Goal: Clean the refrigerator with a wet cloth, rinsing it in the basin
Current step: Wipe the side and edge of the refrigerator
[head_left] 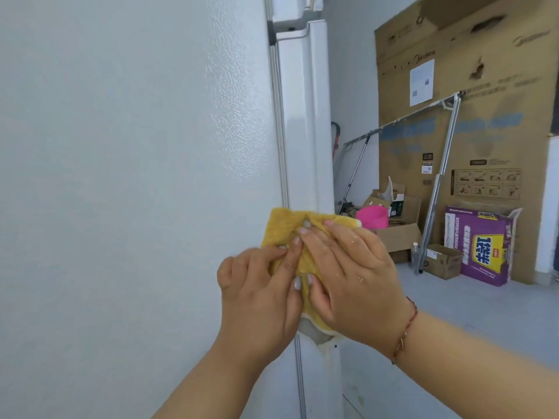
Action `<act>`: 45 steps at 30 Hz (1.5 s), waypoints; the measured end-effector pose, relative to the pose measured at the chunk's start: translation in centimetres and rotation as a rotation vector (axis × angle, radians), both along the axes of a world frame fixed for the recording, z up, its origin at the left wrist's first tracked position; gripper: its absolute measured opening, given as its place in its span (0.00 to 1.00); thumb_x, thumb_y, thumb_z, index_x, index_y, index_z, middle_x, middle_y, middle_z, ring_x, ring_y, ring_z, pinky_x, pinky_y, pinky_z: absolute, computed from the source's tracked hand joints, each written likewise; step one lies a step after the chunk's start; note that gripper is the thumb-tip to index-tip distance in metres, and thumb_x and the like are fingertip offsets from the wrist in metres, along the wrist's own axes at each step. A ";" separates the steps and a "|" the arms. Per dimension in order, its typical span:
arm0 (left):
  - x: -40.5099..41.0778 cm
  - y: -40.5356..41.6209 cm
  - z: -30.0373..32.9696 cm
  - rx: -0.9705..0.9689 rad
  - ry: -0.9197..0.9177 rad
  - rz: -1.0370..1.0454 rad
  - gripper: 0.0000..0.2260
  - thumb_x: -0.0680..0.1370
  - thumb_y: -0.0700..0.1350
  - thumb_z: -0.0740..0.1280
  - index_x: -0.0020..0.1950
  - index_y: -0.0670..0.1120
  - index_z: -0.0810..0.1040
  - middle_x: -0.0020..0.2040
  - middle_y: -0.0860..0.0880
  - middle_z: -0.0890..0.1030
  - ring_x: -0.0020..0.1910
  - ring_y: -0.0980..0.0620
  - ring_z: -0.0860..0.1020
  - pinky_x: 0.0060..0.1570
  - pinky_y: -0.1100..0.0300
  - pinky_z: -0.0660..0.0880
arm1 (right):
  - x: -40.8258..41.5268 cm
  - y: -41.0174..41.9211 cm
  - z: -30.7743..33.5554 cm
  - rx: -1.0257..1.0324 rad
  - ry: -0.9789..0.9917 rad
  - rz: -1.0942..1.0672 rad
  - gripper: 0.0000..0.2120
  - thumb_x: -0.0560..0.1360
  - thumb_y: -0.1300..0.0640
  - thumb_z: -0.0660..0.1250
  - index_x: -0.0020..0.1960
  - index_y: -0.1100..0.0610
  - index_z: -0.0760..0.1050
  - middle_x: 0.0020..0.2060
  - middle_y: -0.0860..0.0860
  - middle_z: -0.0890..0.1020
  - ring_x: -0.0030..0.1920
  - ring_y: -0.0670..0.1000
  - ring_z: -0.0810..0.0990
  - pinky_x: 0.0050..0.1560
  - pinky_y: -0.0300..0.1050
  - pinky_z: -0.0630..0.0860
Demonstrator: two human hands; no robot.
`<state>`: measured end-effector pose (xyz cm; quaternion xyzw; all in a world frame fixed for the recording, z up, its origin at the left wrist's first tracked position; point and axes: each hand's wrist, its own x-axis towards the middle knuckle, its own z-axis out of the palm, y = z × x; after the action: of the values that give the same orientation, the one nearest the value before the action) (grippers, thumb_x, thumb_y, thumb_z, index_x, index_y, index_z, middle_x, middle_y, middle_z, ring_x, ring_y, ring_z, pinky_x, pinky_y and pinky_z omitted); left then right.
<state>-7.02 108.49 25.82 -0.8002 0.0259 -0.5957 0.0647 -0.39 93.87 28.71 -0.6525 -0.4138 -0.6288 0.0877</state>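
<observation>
The white refrigerator fills the left half of the view, its textured side panel facing me and its door edge running down the middle. A yellow cloth lies against the door edge and the seam. My left hand pinches the cloth's lower left part between thumb and fingers. My right hand lies flat over the cloth with straight fingers and presses it onto the fridge. Both hands look wet. A grey-white corner of the cloth hangs out below the hands.
A pink basin sits on cardboard boxes on the floor behind the fridge. A tall cardboard carton leans on the far wall, with a metal rack in front of it. A purple box and a small bottle stand on the grey floor.
</observation>
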 end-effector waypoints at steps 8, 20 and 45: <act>-0.3 -0.5 -0.2 0.066 -0.022 0.043 0.21 0.79 0.50 0.55 0.70 0.49 0.73 0.59 0.50 0.69 0.53 0.47 0.69 0.53 0.51 0.63 | 0.9 -0.9 1.0 -0.110 -0.090 -0.051 0.23 0.73 0.54 0.62 0.65 0.62 0.75 0.60 0.54 0.80 0.63 0.54 0.71 0.66 0.50 0.65; 1.4 0.2 16.2 0.097 -0.098 0.173 0.26 0.75 0.56 0.60 0.72 0.51 0.70 0.62 0.47 0.74 0.57 0.47 0.63 0.51 0.51 0.59 | 1.4 0.5 17.3 0.056 -0.009 -0.063 0.27 0.72 0.51 0.58 0.68 0.60 0.70 0.57 0.52 0.80 0.68 0.55 0.70 0.64 0.52 0.63; -5.3 -1.9 2.6 -0.943 0.185 -0.327 0.23 0.65 0.41 0.79 0.54 0.53 0.73 0.55 0.54 0.75 0.47 0.64 0.77 0.46 0.71 0.73 | -1.0 -1.1 -0.8 -0.055 0.244 0.133 0.24 0.71 0.47 0.64 0.62 0.59 0.76 0.57 0.50 0.81 0.66 0.51 0.69 0.60 0.50 0.70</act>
<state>-12.29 106.63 28.40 -0.7773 -0.1153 -0.4714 -0.4004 -1.38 92.74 27.89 -0.6976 -0.4593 -0.5259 0.1608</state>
